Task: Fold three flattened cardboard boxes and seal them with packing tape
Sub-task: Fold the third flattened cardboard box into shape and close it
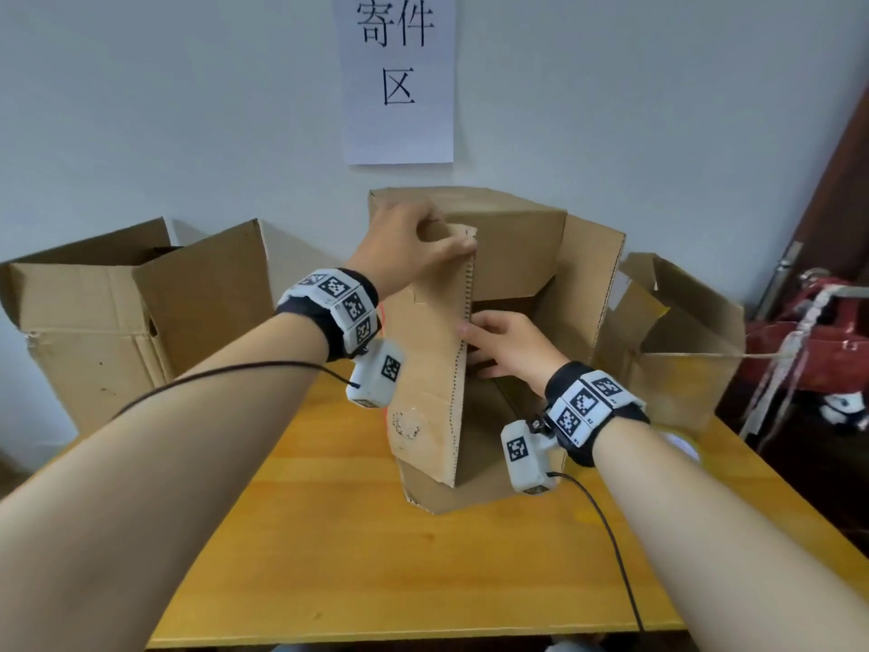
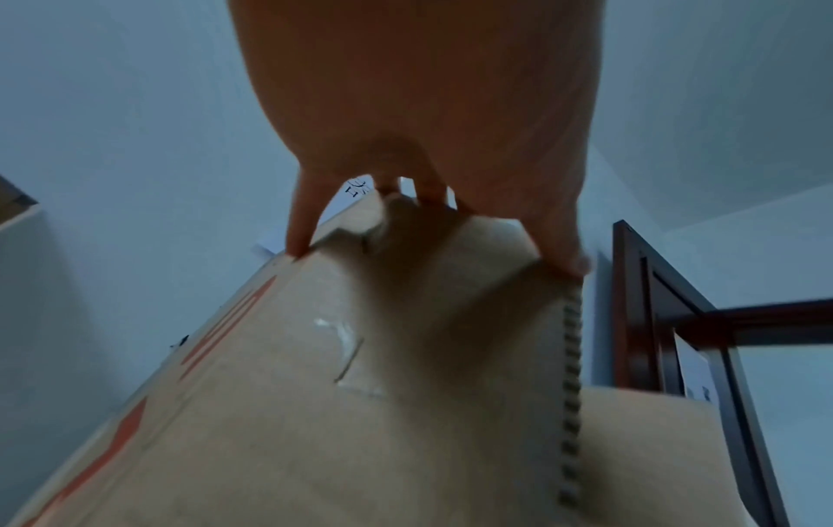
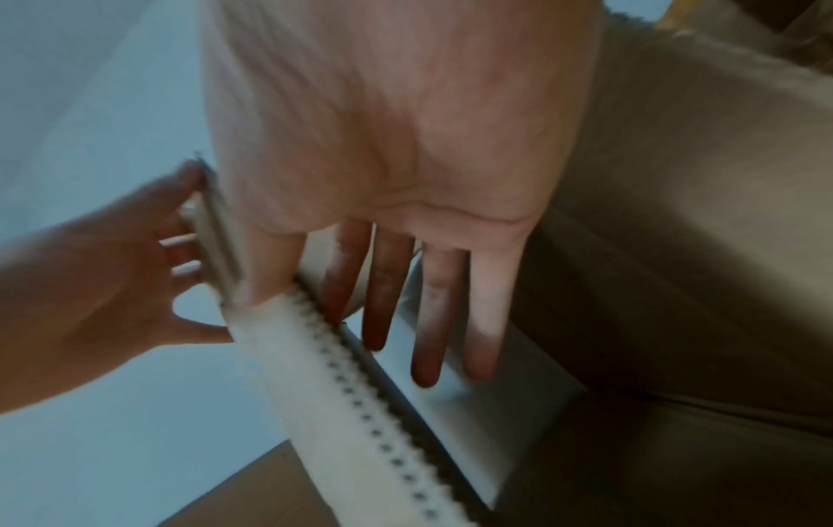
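My left hand pinches the top corner of the raised flap, thumb on its edge. The box stands mid-worktop. My right hand lies inside, fingers straight and spread. I'd brace the wall, then fold the flap along its crease.

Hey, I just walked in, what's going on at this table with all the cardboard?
A person is putting a cardboard box together on a wooden table. Their left hand grips the top of an upright flap, while the right hand, fingers straight, reaches just inside that flap's corrugated edge. The box lies open toward them, flaps not yet closed. Two more opened boxes sit behind, one on the left and one on the right. No tape is on the middle box that I can see.
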